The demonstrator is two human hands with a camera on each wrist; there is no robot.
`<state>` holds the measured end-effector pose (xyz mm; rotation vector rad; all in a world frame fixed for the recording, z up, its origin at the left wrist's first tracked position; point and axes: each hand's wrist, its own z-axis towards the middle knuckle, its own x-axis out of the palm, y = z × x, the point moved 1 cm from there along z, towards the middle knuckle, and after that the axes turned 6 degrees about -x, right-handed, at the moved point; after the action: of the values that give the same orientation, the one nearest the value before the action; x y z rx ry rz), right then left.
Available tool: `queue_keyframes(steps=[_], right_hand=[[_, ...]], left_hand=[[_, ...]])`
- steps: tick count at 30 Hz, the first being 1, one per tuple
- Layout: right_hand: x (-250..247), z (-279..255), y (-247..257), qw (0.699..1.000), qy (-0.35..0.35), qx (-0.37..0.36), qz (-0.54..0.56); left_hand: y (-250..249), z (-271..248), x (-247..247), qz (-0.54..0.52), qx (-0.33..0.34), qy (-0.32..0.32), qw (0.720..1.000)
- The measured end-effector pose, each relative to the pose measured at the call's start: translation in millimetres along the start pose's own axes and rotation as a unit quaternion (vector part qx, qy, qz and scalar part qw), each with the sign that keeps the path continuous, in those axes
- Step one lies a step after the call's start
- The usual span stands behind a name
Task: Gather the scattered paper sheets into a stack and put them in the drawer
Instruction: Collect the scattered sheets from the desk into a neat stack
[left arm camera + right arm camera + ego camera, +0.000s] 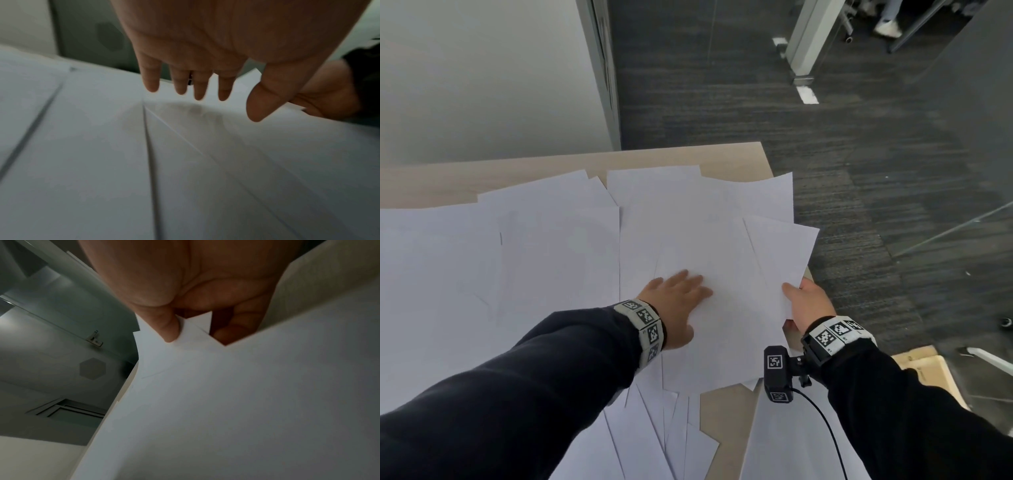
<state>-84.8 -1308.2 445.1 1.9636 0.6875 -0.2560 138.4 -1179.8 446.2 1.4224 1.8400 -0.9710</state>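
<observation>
A person's left hand (677, 301) lies flat, fingers (151, 78) straight and slightly spread, over the white paper sheets (558, 246) that cover most of a pale wooden table (681, 159). From the head camera the palm appears to press on the topmost sheet; the left wrist view shows the fingertips just above the paper with a soft shadow beneath them, so whether they touch it cannot be told.

The right hand (810, 303), at the table's right edge, pinches a small fanned bundle of sheets (774, 253) by its near corners. In the right wrist view the thumb (167, 327) lies on top of several offset corners while the other fingers curl underneath. The bundle tilts up and partly overhangs the table's right edge.

The remaining sheets lie overlapped at differing angles, blank and unfolded, spreading from the table's far end to its near side, where more fan out beneath the left forearm. Both arms wear dark sleeves (517, 394), and each wrist carries a band of black-and-white markers (647, 329). Dark grey carpet (825, 154) lies beyond the table.
</observation>
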Motion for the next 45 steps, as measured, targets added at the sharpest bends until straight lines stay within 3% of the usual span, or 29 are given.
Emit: queue_keyframes(steps=[3, 5, 9, 14, 16, 20, 22, 26, 30, 32, 34, 36, 38, 45], right_hand=[[1.7, -2.1, -1.6, 0.999, 0.014, -0.007, 0.051], [5.4, -2.1, -2.2, 0.997, 0.031, -0.009, 0.067], [14.9, 2.0, -6.2, 0.997, 0.064, 0.017, 0.046], [16.7, 7.7, -8.7, 0.996, 0.047, 0.044, 0.068], [14.8, 9.6, -9.7, 0.994, 0.047, 0.049, 0.080], [16.4, 14.1, -11.2, 0.995, 0.045, 0.050, 0.072], [21.3, 15.2, -10.4, 0.996, 0.047, 0.045, 0.068], [38.6, 12.5, -7.0, 0.995, 0.062, 0.037, 0.066], [49.9, 9.9, -3.4, 0.995, 0.065, 0.032, 0.067], [50.0, 10.2, -3.4, 0.995, 0.067, 0.032, 0.064], [48.8, 9.4, -2.6, 0.995, 0.070, 0.030, 0.065], [48.8, 8.6, -1.0, 0.995, 0.067, 0.029, 0.070], [50.9, 6.4, 0.8, 0.994, 0.065, 0.033, 0.078], [67.5, -12.4, 8.6, 0.984, 0.087, 0.061, 0.145]], left_hand=[[15.0, 1.8, -4.2, -0.007, -0.115, -0.034, 0.993], [23.8, 2.9, -4.3, -0.009, -0.151, -0.028, 0.988], [30.4, 7.4, -1.2, -0.004, -0.142, -0.036, 0.989], [19.5, 15.2, 2.9, -0.051, -0.067, -0.035, 0.996], [17.7, 15.4, 3.2, -0.060, -0.072, -0.056, 0.994], [38.0, 7.9, 2.1, -0.083, -0.224, -0.068, 0.969], [49.7, 2.7, 3.6, -0.097, -0.257, -0.056, 0.960], [51.7, -5.7, 9.5, -0.073, -0.184, -0.047, 0.979], [44.0, -11.1, 7.9, -0.112, -0.114, -0.062, 0.985], [53.6, -16.0, 4.9, -0.128, -0.157, -0.099, 0.974], [75.3, -21.5, 4.9, -0.156, -0.262, -0.114, 0.945], [99.5, -28.2, 8.8, -0.195, -0.367, -0.092, 0.905], [111.3, -33.8, 13.5, -0.208, -0.413, -0.067, 0.884], [49.1, -32.2, 16.9, -0.204, -0.293, -0.066, 0.932]])
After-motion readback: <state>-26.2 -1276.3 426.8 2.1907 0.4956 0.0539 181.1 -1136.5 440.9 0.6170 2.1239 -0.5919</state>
